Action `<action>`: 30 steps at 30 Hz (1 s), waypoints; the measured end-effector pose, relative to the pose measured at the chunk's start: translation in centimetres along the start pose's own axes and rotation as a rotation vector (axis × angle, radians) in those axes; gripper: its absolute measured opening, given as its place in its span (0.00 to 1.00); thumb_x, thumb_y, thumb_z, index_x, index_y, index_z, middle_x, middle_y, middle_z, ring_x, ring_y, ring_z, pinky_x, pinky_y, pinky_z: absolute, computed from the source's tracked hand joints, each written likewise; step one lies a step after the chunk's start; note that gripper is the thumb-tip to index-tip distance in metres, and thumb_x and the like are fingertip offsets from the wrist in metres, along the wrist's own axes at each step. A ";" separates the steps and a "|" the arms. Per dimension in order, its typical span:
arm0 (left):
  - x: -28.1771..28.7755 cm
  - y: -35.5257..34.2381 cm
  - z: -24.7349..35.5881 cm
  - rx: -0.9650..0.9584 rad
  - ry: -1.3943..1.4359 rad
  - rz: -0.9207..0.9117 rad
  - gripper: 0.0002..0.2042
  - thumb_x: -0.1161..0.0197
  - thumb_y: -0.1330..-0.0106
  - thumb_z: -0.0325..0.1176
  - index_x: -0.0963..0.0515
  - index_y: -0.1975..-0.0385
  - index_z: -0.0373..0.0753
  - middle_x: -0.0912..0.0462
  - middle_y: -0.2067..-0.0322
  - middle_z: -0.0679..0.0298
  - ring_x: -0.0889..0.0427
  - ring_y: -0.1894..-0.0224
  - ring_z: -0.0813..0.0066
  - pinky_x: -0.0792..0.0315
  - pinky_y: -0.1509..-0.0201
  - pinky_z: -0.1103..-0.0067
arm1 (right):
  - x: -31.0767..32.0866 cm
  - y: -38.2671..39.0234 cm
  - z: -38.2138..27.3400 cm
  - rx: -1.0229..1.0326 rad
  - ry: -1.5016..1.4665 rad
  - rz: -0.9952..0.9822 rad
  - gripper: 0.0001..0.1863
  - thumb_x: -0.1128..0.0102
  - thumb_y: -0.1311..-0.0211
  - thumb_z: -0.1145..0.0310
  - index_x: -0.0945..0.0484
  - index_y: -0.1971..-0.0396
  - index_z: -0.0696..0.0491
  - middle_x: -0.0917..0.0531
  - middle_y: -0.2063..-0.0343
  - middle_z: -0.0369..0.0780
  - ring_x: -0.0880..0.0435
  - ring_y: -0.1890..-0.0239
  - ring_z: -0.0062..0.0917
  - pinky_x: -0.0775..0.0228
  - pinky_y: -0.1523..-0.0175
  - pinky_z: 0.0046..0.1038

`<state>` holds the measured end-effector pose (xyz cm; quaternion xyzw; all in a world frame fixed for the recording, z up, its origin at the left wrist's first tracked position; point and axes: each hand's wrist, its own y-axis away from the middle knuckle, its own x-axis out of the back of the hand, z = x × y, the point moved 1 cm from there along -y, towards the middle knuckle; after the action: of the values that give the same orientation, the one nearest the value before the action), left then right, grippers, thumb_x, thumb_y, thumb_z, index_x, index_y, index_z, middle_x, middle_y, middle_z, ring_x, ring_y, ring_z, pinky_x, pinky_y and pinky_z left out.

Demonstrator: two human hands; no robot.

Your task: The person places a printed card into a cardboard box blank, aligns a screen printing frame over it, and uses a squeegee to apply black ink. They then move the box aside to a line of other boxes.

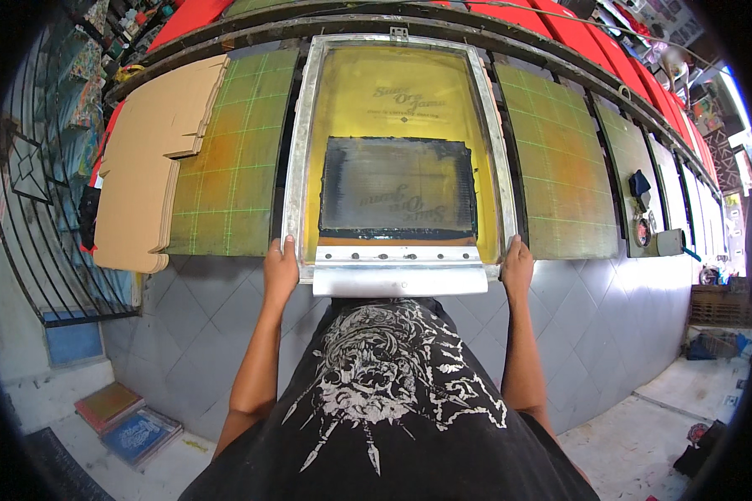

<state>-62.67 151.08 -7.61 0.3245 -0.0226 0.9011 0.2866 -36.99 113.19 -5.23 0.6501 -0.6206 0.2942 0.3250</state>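
Note:
A screen-printing frame (302,159) with silver metal sides lies in front of me, its yellow mesh (342,92) showing faint dark lettering. Across the near half of the mesh spreads a dark rectangle of ink (397,188) with black edges. My left hand (282,267) grips the frame's near left corner, thumb on top and the other fingers mostly hidden. At the near right corner, my right hand (518,265) holds it the same way. Between them a metal-handled squeegee (399,278) rests across the near end of the frame, touched by neither hand.
Green printing boards (238,159) with bright grid lines flank the frame, another board (551,159) on the right. Stacked brown cardboard (146,167) lies at far left. A roll of tape (642,233) and a cup (669,243) sit at right. A dark rail (560,63) runs behind.

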 end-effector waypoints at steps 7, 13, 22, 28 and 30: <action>1.9 0.7 1.9 -0.054 -0.027 0.054 0.22 0.54 0.30 0.44 0.25 0.65 0.26 0.22 0.68 0.36 0.23 0.63 0.38 0.32 0.58 0.60 | 1.2 0.5 -0.6 0.017 -0.055 0.056 0.29 0.64 0.30 0.52 0.23 0.69 0.64 0.22 0.73 0.58 0.23 0.66 0.54 0.35 0.60 0.46; 3.5 2.5 5.1 -0.062 -0.003 0.046 0.20 0.55 0.29 0.42 0.26 0.66 0.26 0.22 0.69 0.38 0.22 0.63 0.42 0.31 0.59 0.62 | 3.6 1.2 -0.2 0.066 -0.135 0.141 0.29 0.64 0.29 0.52 0.25 0.72 0.64 0.24 0.79 0.54 0.25 0.74 0.45 0.35 0.65 0.40; -2.2 6.5 6.6 -0.153 0.241 -0.060 0.17 0.54 0.29 0.39 0.27 0.60 0.27 0.21 0.66 0.41 0.22 0.61 0.43 0.30 0.57 0.64 | 12.0 1.0 4.2 0.016 0.027 0.225 0.29 0.65 0.28 0.52 0.23 0.63 0.65 0.20 0.70 0.54 0.22 0.66 0.41 0.33 0.58 0.39; -20.5 14.3 18.5 -0.312 0.319 -0.062 0.16 0.53 0.29 0.38 0.29 0.63 0.27 0.22 0.70 0.39 0.24 0.64 0.38 0.31 0.60 0.59 | 23.8 -12.1 25.8 -0.004 0.140 0.200 0.29 0.67 0.28 0.52 0.27 0.50 0.64 0.23 0.53 0.55 0.25 0.49 0.44 0.38 0.42 0.35; -23.2 16.0 21.0 -0.241 0.231 -0.101 0.16 0.53 0.30 0.38 0.30 0.66 0.27 0.23 0.73 0.38 0.24 0.66 0.36 0.32 0.63 0.57 | 25.2 -14.3 26.1 0.045 -0.039 0.156 0.30 0.67 0.27 0.52 0.25 0.54 0.65 0.21 0.59 0.54 0.23 0.56 0.41 0.35 0.48 0.35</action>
<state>-44.62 121.34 -2.59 0.1826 -0.0811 0.9077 0.3690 -21.83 77.38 -2.31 0.6125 -0.6689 0.3195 0.2743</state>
